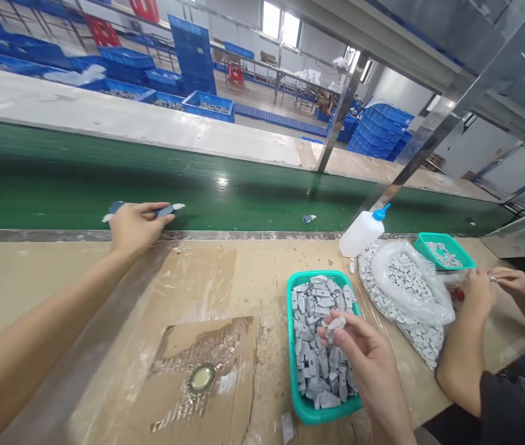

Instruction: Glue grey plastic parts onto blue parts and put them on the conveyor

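Observation:
My left hand (133, 225) reaches out to the edge of the green conveyor belt (253, 191) and is closed on a long dark blue part with white ends (166, 210). My right hand (359, 355) hovers over a teal basket (298, 395) full of small grey pieces (318, 309). Its fingers pinch one small grey piece (335, 326) above the pile.
A co-worker's hands (489, 287) work at the right beside a plastic bag of grey parts (406, 290), a second teal basket (445, 250) and a white squeeze bottle (362, 233). A small round lid (201, 377) lies on cardboard (188, 346). Blue crates stand behind.

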A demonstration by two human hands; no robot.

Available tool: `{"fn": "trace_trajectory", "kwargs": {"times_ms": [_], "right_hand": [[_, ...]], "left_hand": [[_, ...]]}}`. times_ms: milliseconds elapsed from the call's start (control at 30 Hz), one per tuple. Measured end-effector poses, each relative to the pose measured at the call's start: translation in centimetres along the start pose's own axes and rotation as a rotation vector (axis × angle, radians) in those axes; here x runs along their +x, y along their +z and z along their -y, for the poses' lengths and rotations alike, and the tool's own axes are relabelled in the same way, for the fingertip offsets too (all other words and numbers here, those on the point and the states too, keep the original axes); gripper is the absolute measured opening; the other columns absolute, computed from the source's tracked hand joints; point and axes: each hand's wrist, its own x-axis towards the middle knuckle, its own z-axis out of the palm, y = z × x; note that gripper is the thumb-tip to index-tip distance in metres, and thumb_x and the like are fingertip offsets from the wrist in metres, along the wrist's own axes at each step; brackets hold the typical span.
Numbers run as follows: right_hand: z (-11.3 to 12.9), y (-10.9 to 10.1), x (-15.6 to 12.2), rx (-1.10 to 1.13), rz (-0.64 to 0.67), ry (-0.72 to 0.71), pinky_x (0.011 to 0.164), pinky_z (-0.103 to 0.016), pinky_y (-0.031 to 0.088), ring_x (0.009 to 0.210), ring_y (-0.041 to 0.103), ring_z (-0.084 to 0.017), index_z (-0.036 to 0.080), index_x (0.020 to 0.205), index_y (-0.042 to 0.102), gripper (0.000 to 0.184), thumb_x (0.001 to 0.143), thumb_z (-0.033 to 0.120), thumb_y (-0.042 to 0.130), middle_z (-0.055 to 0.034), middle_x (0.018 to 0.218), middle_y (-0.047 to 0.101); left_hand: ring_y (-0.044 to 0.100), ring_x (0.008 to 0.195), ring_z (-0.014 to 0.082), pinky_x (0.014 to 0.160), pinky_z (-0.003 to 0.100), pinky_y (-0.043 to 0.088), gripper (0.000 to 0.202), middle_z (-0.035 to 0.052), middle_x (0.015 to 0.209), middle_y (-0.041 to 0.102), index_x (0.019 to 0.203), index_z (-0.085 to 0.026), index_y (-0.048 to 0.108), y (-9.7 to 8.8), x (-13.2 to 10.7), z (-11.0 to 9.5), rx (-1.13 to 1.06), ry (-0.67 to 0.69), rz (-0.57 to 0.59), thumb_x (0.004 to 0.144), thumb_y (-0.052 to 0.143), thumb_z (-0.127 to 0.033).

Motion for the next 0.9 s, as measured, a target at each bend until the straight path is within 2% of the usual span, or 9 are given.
{"fn": "trace_trajectory", "kwargs": {"times_ms": [67, 167, 267, 333, 433, 500, 667, 800, 900], "right_hand": [[0.0, 0.6, -0.4, 0.082, 0.071, 0.030, 0.078, -0.038, 0.063, 0.084, 0.075, -0.024, 0.022, 0.113, 0.073, 0.037, 0.084, 0.045, 0.076, -0.0081, 0.093, 0.076], [-0.4, 1.3, -0.9, 0.151, 0.151, 0.012, 0.074, -0.036, 0.063, 0.081, 0.074, -0.022, 0.026, 0.123, 0.067, 0.038, 0.089, 0.042, 0.071, -0.0056, 0.092, 0.073], [-0.9, 2.3, -1.8, 0.211, 0.275, -0.005, 0.070, -0.031, 0.062, 0.081, 0.073, -0.019, 0.030, 0.112, 0.069, 0.021, 0.093, 0.038, 0.066, -0.0038, 0.096, 0.072], [-1.1, 3.4, -2.8, 0.230, 0.324, 0.034, 0.072, -0.031, 0.061, 0.083, 0.073, -0.019, 0.031, 0.112, 0.070, 0.020, 0.092, 0.036, 0.068, -0.0031, 0.095, 0.071], [-1.3, 5.3, -4.2, 0.170, 0.354, 0.077, 0.079, -0.034, 0.060, 0.088, 0.073, -0.020, 0.032, 0.122, 0.068, 0.032, 0.091, 0.035, 0.071, -0.0031, 0.095, 0.068], [-1.4, 6.6, -4.8, 0.099, 0.418, 0.032, 0.079, -0.032, 0.059, 0.088, 0.072, -0.019, 0.032, 0.117, 0.071, 0.024, 0.093, 0.034, 0.068, -0.0029, 0.096, 0.065], [-1.9, 8.4, -4.6, -0.022, 0.554, -0.036, 0.066, -0.023, 0.054, 0.073, 0.069, -0.012, 0.030, 0.107, 0.074, 0.018, 0.098, 0.029, 0.059, -0.0006, 0.087, 0.060], [-2.4, 8.7, -4.3, -0.135, 0.591, 0.000, 0.067, -0.024, 0.056, 0.073, 0.069, -0.014, 0.030, 0.106, 0.076, 0.016, 0.093, 0.034, 0.067, -0.0012, 0.086, 0.060], [-3.0, 8.8, -4.3, -0.144, 0.586, 0.066, 0.064, -0.025, 0.058, 0.071, 0.071, -0.016, 0.032, 0.114, 0.074, 0.028, 0.087, 0.037, 0.075, 0.0003, 0.083, 0.059]], "left_hand": [[0.066, 0.104, 0.0245, 0.094, 0.032, 0.049, 0.056, 0.0018, 0.085, 0.070, 0.129, -0.011, 0.064, -0.4, -1.1, 0.0, -0.212, -0.098, 0.054, 0.076, 0.076, -0.026], [0.066, 0.108, 0.0220, 0.087, 0.029, 0.051, 0.041, 0.0001, 0.089, 0.075, 0.114, -0.017, 0.072, -0.6, -3.6, 1.3, -0.477, -0.157, 0.194, 0.073, 0.080, -0.020], [0.066, 0.104, 0.0162, 0.081, 0.026, 0.049, 0.019, -0.0060, 0.091, 0.076, 0.092, -0.022, 0.077, -0.8, -7.7, 3.2, -0.617, -0.191, 0.378, 0.075, 0.077, -0.015], [0.068, 0.089, 0.0115, 0.079, 0.024, 0.049, 0.023, -0.0090, 0.091, 0.076, 0.085, -0.025, 0.078, -1.2, -11.0, 4.1, -0.761, -0.271, 0.472, 0.068, 0.078, -0.010], [0.068, 0.078, 0.0124, 0.074, 0.021, 0.053, 0.032, -0.0041, 0.088, 0.074, 0.088, -0.027, 0.080, -1.9, -15.6, 4.4, -0.992, -0.394, 0.485, 0.060, 0.087, -0.013], [0.067, 0.078, 0.0135, 0.071, 0.019, 0.055, 0.038, -0.0001, 0.088, 0.072, 0.092, -0.026, 0.080, -2.3, -17.5, 4.3, -1.059, -0.449, 0.469, 0.058, 0.090, -0.015], [0.066, 0.087, 0.0151, 0.074, 0.019, 0.056, 0.046, 0.0043, 0.106, 0.070, 0.099, -0.025, 0.079, -2.7, -17.5, 5.3, -1.106, -0.456, 0.539, 0.056, 0.093, -0.014], [0.066, 0.077, 0.0116, 0.071, 0.017, 0.053, 0.043, 0.0030, 0.089, 0.072, 0.096, -0.021, 0.078, -2.7, -17.1, 6.0, -1.172, -0.481, 0.654, 0.057, 0.092, -0.009], [0.066, 0.073, 0.0111, 0.070, 0.017, 0.052, 0.036, 0.0032, 0.085, 0.074, 0.088, -0.018, 0.076, -3.0, -17.4, 5.8, -1.189, -0.525, 0.707, 0.057, 0.090, -0.008]]}}
